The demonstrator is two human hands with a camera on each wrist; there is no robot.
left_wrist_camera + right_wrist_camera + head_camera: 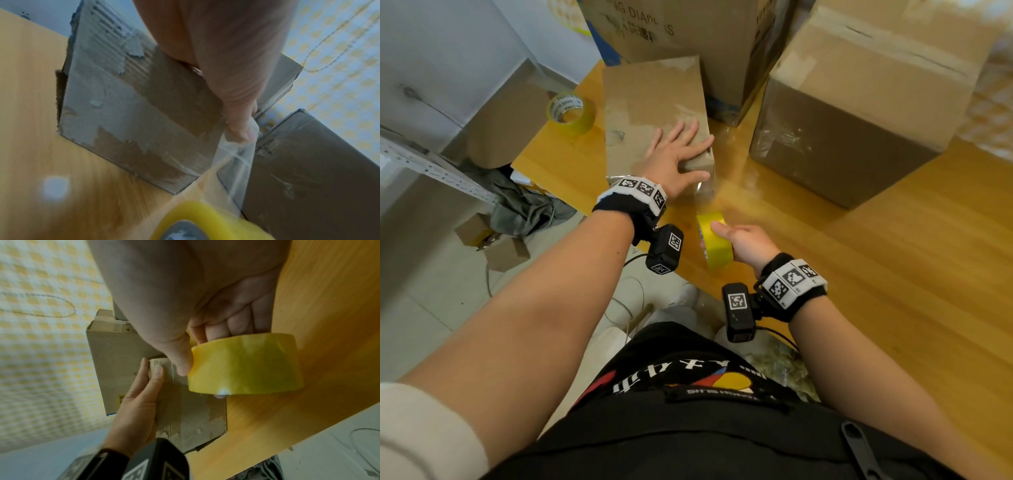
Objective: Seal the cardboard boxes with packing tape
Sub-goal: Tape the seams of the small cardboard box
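Wooden table [893,274] holds brown boxes. On the small box [647,102], the left hand [678,154] lies flat with straight fingers, its thumb pressing clear tape [236,154] onto the near corner. Just beside it, the right hand [743,240] grips the yellow tape roll [717,241], and a strip runs from roll to box. This strip is stuck but not cut yet. A big box [859,113] on the right looks taped. Another roll [570,113] waits on the left.

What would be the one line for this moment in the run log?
left hand: flat on small box | right hand: grips tape roll | tape strip: stretched to box corner | table
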